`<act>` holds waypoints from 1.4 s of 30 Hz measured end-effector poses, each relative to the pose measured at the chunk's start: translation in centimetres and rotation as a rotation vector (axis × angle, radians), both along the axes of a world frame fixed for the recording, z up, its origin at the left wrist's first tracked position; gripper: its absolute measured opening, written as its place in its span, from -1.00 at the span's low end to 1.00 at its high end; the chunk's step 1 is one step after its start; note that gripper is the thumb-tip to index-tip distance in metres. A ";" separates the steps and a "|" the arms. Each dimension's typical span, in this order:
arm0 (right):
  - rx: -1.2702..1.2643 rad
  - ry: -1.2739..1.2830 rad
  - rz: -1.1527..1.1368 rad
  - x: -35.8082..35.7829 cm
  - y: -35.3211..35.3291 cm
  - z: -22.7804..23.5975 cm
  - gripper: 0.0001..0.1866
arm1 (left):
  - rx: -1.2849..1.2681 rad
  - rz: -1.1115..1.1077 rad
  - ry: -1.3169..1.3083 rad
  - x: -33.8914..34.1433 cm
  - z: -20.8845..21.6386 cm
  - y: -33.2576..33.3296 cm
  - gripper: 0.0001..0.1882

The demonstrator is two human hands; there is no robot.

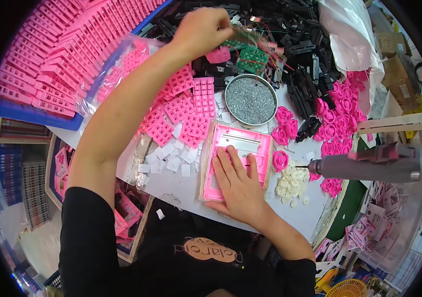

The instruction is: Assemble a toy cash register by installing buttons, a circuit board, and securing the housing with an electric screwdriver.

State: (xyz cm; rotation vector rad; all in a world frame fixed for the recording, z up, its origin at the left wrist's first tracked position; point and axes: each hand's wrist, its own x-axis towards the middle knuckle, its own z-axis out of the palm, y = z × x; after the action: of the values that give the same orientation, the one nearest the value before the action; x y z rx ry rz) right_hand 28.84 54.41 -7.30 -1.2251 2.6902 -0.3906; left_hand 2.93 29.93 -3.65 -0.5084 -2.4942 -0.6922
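Pink plastic dominates a crowded white tabletop [181, 185], where a person's right hand [239, 183] lies flat, fingers spread, on a rectangular pink plastic casing [250, 143] set near the tabletop's near edge. The left hand [202, 28] stretches to the far side, fingers pinched on a green circuit board with thin coloured wires [244, 45], at the edge of a heap of black plastic parts [300, 54]; a second green circuit board [251, 59] lies just beneath it. A round metal tin of small silver screws [250, 100] sits just beyond the casing. Pink square keypad grids [184, 111] and small white paper squares [169, 159] are scattered to the casing's left, while pink round plastic rings [340, 119] and a pile of small white discs [291, 182] lie to its right. A grey electric screwdriver [369, 166] hangs level over the right edge. Rows of pink rectangular parts [57, 54] fill a blue tray [32, 115] at the far left corner.
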 end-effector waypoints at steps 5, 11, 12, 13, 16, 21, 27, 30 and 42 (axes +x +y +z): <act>-0.120 0.002 0.011 -0.2 0.3 0.6 -0.15 | 1.100 0.052 -0.471 3.7 2.2 -1.7 -0.79; -0.627 -0.124 0.037 -3.1 0.2 1.6 -0.37 | 0.931 0.001 -0.065 8.8 2.8 -2.5 -0.86; -0.741 -0.251 -0.019 -3.7 0.0 2.2 -0.41 | 0.796 0.038 0.115 10.1 3.2 -1.4 -0.87; -0.859 -0.383 -0.065 -4.5 -0.4 2.7 -0.44 | 0.504 0.071 0.318 11.2 2.9 -1.7 -0.83; -1.594 -1.231 -0.451 -7.4 -3.5 3.6 -0.57 | 0.006 -0.102 0.554 14.0 3.4 -0.9 -0.73; -1.567 -0.876 -0.274 -11.6 -3.7 4.3 -0.70 | 0.221 -0.225 0.309 18.7 0.3 -0.7 -0.57; -1.041 -0.097 -0.253 -17.8 -4.6 5.0 -0.79 | 0.538 0.037 0.156 18.5 2.2 -3.8 -0.49; -1.075 -0.586 -0.168 -16.4 -5.9 7.6 -0.78 | 0.406 -0.021 -0.084 17.5 5.7 -3.8 -0.55; -1.262 -0.985 -0.149 -11.0 -3.8 4.2 -0.50 | 1.517 -0.313 -0.697 21.0 1.3 -3.2 -0.56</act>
State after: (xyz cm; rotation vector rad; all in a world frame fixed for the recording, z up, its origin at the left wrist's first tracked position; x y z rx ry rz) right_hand 17.84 50.63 -3.13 -0.5887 1.5068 -2.1798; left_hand 23.97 26.70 -2.32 -0.0144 -1.5526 -2.7944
